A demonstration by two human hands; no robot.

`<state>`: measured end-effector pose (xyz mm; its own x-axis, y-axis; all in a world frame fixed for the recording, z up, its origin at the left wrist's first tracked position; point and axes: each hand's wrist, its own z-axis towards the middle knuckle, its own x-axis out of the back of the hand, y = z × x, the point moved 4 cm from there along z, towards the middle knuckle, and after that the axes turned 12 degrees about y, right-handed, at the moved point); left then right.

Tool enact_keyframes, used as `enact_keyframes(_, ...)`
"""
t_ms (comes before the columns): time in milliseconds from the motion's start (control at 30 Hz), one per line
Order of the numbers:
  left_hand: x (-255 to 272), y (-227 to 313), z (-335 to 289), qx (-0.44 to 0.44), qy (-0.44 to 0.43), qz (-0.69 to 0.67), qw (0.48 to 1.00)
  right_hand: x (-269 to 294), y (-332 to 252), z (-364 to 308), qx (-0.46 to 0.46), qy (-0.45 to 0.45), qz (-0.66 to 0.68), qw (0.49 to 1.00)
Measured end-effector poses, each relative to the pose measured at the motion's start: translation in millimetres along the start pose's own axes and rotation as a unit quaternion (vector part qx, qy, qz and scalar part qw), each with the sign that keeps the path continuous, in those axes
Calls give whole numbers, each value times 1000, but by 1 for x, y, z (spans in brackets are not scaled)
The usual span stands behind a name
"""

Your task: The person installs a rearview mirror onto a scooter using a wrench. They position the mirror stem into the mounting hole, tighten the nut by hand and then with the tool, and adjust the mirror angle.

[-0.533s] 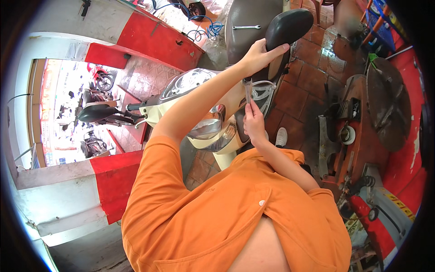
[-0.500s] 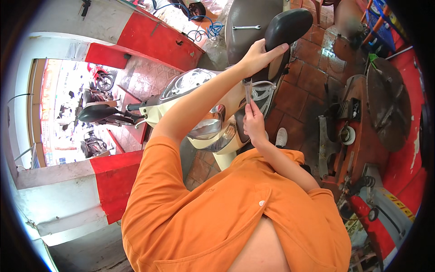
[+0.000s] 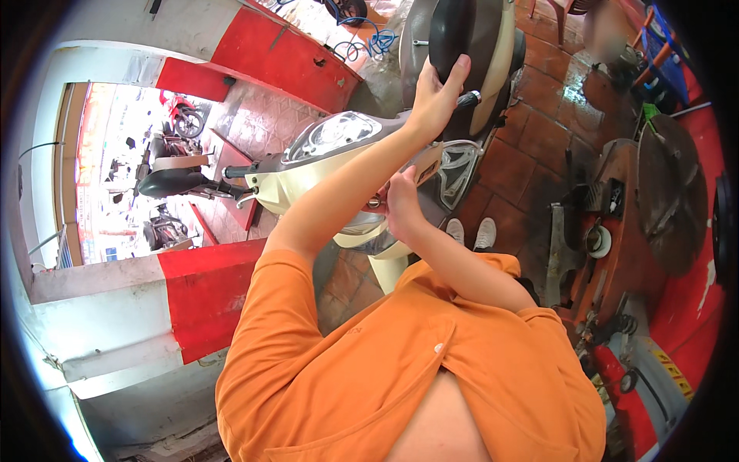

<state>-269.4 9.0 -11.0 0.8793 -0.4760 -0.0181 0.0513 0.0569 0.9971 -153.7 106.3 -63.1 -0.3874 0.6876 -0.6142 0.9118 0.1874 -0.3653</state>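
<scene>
My left hand (image 3: 436,98) is wrapped round the lower end of a black scooter mirror (image 3: 451,38), thumb along its side. The mirror stands nearly upright in view, over the brown seat (image 3: 416,69) of a cream scooter (image 3: 281,189). My right hand (image 3: 403,204) is closed beside the handlebar cover, just below my left forearm. The wrench it gripped in the earlier view is now mostly hidden by my fist and forearm. Another wrench (image 3: 419,42) lies on the seat, only its end showing past the mirror.
The second mirror (image 3: 165,183) sticks out at the left handlebar. Red-and-white low walls (image 3: 208,296) run along the left, with parked motorbikes (image 3: 165,150) beyond. A wooden bench (image 3: 616,192) with tools and a dark round disc (image 3: 668,192) are at the right. A blue hose (image 3: 376,45) lies behind.
The mirror has swung from slanting right to nearly upright, my left hand turning with it. My right hand has moved left and down. The seat wrench is now mostly covered.
</scene>
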Motion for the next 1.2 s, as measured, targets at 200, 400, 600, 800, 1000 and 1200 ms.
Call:
enact_keyframes(200, 4, -1, -5, 15, -30, -9, 999, 22, -24, 2, -51, -64, -112, 990)
enact_keyframes(400, 4, 2, -2, 8, 2, 13, 1000, 32, -15, 10, -37, -97, -137, 985)
enact_keyframes(600, 14, 6, 0, -9, 14, 6, 1000, -16, -13, 8, 16, -35, -5, 999)
enact_keyframes(800, 13, 6, -3, 16, -79, 37, 996, 26, -17, 7, -50, -93, -17, 994)
enact_keyframes(1000, 21, 6, -2, 18, -73, 29, 997, 145, -54, -27, -18, -28, -133, 991)
enact_keyframes(1200, 20, 5, -1, 15, -62, 39, 997, 187, -68, 4, 56, 10, -131, 990)
